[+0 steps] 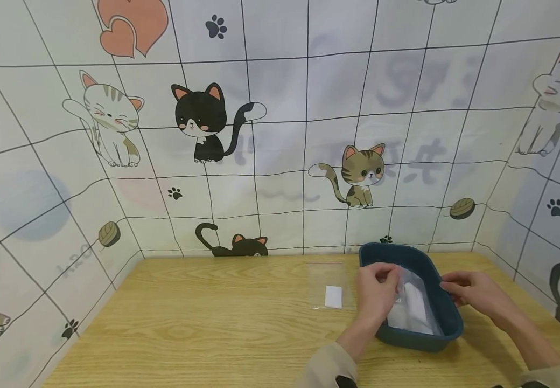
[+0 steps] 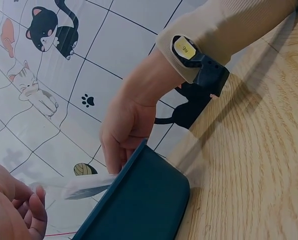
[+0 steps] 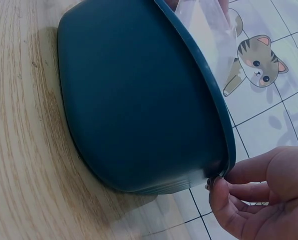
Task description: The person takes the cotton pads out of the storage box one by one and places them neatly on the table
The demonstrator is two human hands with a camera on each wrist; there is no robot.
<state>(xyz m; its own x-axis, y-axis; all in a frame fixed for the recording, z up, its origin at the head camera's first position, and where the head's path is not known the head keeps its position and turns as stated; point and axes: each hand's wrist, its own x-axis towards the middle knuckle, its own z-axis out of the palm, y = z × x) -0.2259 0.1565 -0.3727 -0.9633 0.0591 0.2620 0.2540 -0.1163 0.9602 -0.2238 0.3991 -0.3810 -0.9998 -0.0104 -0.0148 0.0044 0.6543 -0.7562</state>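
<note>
A dark blue plastic bin (image 1: pixel 418 340) stands on the right side of the wooden table. My left hand (image 1: pixel 376 291) reaches over its near-left side and pinches the top of a clear plastic bag (image 1: pixel 414 304) holding white contents. In the left wrist view, the held bag (image 2: pixel 86 187) sticks up above the bin's rim. My right hand (image 1: pixel 476 293) grips the bin's right rim between thumb and fingers, seen close up as the right hand (image 3: pixel 263 195) in the right wrist view. The bin's floor is mostly hidden beneath the bag.
Left of the bin, a flat clear zip bag (image 1: pixel 321 275) with a small white card (image 1: pixel 333 297) in it lies on the table (image 1: pixel 202 318). A cloth wall (image 1: pixel 280 161) printed with cats and grid lines rises behind the table and along both sides.
</note>
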